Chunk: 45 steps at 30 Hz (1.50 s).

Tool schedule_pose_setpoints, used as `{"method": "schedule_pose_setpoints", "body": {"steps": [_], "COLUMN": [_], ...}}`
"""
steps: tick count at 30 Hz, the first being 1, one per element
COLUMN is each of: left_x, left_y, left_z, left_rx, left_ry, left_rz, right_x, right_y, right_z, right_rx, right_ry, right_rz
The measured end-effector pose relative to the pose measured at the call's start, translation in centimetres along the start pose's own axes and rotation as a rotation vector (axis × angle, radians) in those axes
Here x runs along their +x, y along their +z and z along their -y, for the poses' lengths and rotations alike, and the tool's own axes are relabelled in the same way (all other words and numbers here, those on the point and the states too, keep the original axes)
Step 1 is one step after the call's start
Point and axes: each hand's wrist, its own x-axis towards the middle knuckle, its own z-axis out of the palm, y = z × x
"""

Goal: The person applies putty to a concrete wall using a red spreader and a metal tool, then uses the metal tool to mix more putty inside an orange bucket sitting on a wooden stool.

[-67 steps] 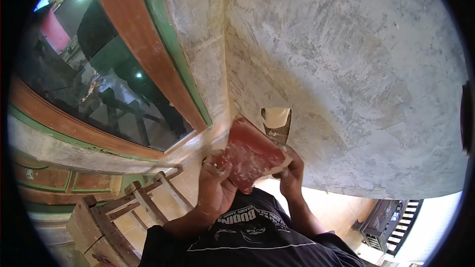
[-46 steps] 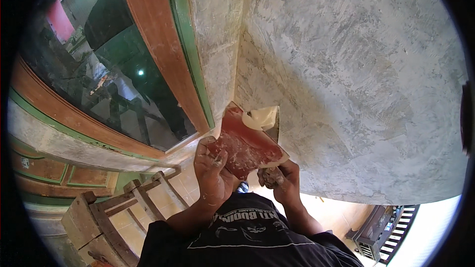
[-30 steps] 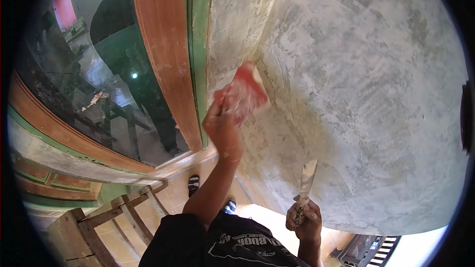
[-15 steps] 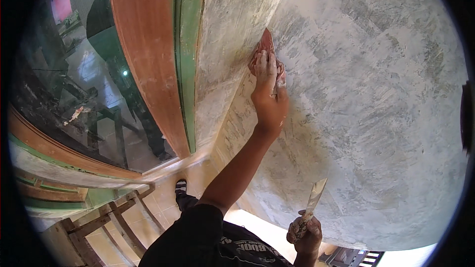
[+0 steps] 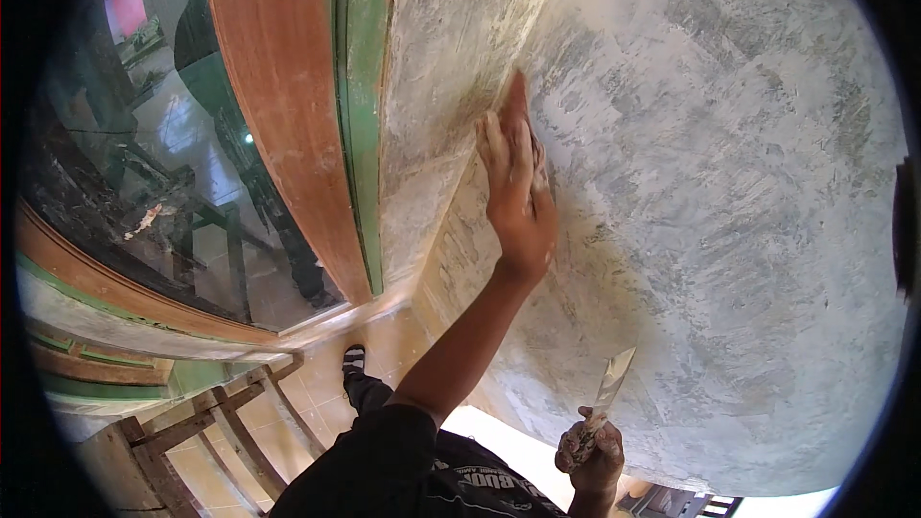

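Note:
My left hand (image 5: 518,201) reaches up to the inside corner where two plastered walls meet. Its outstretched fingers press a thin reddish-brown sheet (image 5: 516,99) into that corner; the sheet looks like folded sandpaper, mostly covered by the fingers. White dust or putty coats the fingers. Lower right, my right hand (image 5: 592,451) is closed round the handle of a putty knife (image 5: 614,379), its pale blade pointing up beside the wall. The wide grey-white wall (image 5: 720,230) is patchy with smeared plaster.
To the left stands a window (image 5: 163,163) with dark glass, a brown wooden frame (image 5: 288,115) and a green outer edge (image 5: 367,134). Wooden bars (image 5: 230,436) like a ladder or scaffold lie lower left, above a tiled floor (image 5: 317,393). My foot (image 5: 354,358) shows there.
My left hand and the reddish-brown sheet have slid slightly down the corner, and its fingers have spread. My right hand with the putty knife is almost still.

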Motion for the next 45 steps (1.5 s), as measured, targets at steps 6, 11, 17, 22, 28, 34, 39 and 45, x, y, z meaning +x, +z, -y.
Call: {"method": "schedule_pose_setpoints", "body": {"steps": [6,11,17,22,28,34,39,45], "left_x": [1.1,1.0,0.8,-0.7,-4.5,1.0,-3.7,-2.7], "left_y": [1.8,2.0,1.2,-1.0,-3.0,0.1,-0.1,-1.2], "left_z": [0.6,0.7,0.4,-2.1,-3.8,-1.1,-6.7,-5.1], "left_rx": [-0.141,-0.176,-0.119,-0.113,-0.080,-0.056,-0.191,0.009], "left_ry": [-0.095,-0.140,-0.020,-0.007,0.013,0.051,-0.035,0.049], "left_rz": [0.086,0.151,0.173,0.285,0.009,0.015,0.189,-0.001], "right_x": [-0.6,-1.0,-1.3,-1.2,-1.6,-2.4,-2.7,-3.5], "right_y": [-0.4,-0.7,-1.0,-0.6,-0.4,-1.1,-1.3,-1.0], "right_z": [-0.1,-0.1,-0.6,-0.9,-0.7,-0.7,-0.7,-0.4], "right_rx": [0.031,0.026,0.007,0.015,0.013,0.037,0.069,0.048], "right_ry": [-0.001,-0.018,-0.018,0.020,0.006,-0.023,-0.021,-0.045], "right_rz": [-0.006,-0.022,-0.020,-0.020,0.006,-0.001,-0.014,-0.018]}}
